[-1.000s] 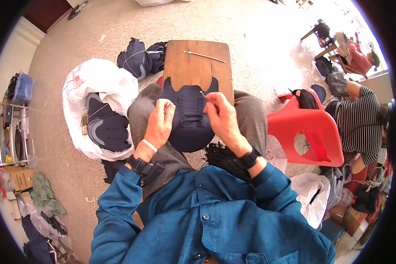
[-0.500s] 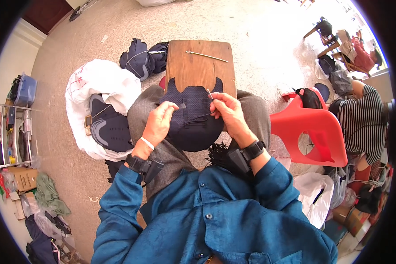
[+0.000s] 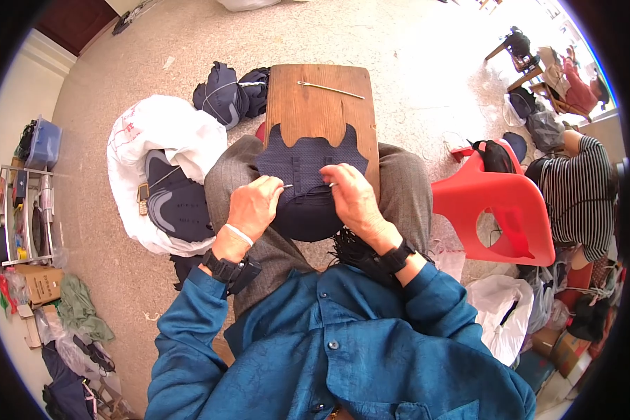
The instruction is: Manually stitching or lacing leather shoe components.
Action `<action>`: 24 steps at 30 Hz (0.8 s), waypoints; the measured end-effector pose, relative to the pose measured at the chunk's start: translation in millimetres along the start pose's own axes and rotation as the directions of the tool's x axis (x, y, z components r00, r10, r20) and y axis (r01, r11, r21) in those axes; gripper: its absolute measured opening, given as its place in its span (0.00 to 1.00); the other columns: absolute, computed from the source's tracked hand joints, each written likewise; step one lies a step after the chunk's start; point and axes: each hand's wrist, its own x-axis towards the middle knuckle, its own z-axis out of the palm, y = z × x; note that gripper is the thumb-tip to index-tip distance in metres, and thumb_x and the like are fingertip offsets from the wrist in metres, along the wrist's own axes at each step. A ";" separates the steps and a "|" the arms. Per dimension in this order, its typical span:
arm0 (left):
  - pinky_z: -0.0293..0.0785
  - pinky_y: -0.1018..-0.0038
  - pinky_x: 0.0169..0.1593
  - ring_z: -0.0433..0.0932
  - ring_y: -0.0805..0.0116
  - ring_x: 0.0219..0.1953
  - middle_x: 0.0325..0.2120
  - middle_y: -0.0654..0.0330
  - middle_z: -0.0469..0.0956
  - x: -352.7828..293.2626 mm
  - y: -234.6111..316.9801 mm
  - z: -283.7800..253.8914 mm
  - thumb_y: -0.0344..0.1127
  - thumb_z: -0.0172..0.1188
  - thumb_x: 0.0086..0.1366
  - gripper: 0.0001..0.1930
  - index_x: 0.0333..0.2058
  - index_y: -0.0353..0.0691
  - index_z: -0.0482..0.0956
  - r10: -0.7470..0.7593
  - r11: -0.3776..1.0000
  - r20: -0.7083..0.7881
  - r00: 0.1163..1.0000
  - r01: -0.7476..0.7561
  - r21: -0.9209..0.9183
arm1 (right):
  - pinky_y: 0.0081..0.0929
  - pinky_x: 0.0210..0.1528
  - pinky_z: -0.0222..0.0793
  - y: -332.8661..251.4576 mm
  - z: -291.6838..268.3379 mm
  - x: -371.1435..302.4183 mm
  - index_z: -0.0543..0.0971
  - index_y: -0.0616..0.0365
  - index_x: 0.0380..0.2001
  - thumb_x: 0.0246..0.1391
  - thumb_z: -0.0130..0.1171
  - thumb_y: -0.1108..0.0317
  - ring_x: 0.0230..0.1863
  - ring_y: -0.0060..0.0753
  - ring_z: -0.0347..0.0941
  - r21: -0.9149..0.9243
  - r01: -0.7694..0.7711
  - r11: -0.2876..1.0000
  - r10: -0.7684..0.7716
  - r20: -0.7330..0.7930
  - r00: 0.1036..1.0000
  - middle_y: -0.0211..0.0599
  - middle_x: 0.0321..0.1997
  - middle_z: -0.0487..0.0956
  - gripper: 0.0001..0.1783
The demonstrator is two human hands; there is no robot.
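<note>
A dark navy textured fabric piece [image 3: 311, 157], shaped like a shoe upper, lies over the near end of a wooden bench [image 3: 315, 108] and across my lap. Strap-like strips and a dark cord run over its middle. My left hand [image 3: 255, 206] is closed in a pinch above its left part, a small pale tip poking from the fingertips. My right hand [image 3: 357, 199] pinches over the right part; a small light metal tip shows below its fingers, the rest hidden. On the bench farther off lies a long metal needle [image 3: 331, 89] with an eye at one end.
To the left, a white sack [image 3: 129, 133] holds stacked dark shoe pieces [image 3: 178, 203] and a small phone [image 3: 143, 199]. Tied dark bundles [image 3: 220, 94] sit beside the bench. A red plastic chair [image 3: 497, 210] stands right, near a person in a striped top [image 3: 577, 196].
My left hand has moved slightly right and down, to the cord. My right hand has dropped lower; the metal tool that stuck up from its fingers no longer shows upright.
</note>
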 end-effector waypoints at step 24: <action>0.76 0.59 0.35 0.82 0.46 0.29 0.23 0.45 0.80 39.6 -10.6 -12.5 0.28 0.60 0.58 0.04 0.29 0.33 0.80 -0.116 0.975 0.406 0.907 0.183 -0.129 | 0.40 0.60 0.62 3.7 16.1 -1.6 0.81 0.56 0.48 0.48 0.55 0.79 0.59 0.42 0.69 -0.063 0.128 0.990 -0.117 0.153 0.981 0.35 0.55 0.76 0.21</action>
